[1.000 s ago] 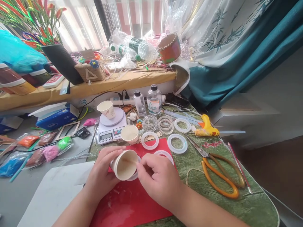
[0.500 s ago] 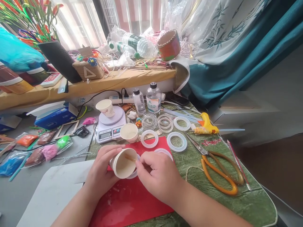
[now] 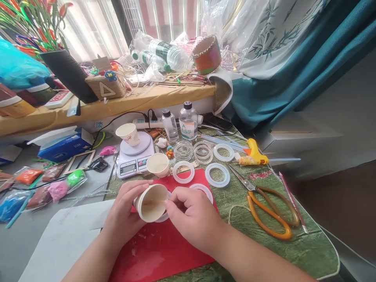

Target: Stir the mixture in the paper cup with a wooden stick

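Note:
My left hand (image 3: 125, 209) is wrapped round a paper cup (image 3: 148, 217), which is tilted with its mouth toward me over the red sheet (image 3: 164, 250). Between thumb and fingers, my right hand (image 3: 192, 217) pinches a thin wooden stick (image 3: 155, 202) that reaches into the cup. Ring-shaped silicone molds lie just beyond; one mold (image 3: 202, 190) is partly covered by my right hand, another mold (image 3: 183, 172) lies farther back. A second paper cup (image 3: 158, 165) stands behind the held one.
A digital scale (image 3: 136, 156) carries another paper cup (image 3: 128, 134). Two clear bottles (image 3: 188, 122) stand at the back. Large scissors (image 3: 264, 199) and a yellow glue gun (image 3: 253, 152) lie at right. Clay packets (image 3: 54, 188) crowd the left side.
The stick has shifted inside the cup and now lies lower and more level, with my right hand still pinching it. My view has moved slightly to the right.

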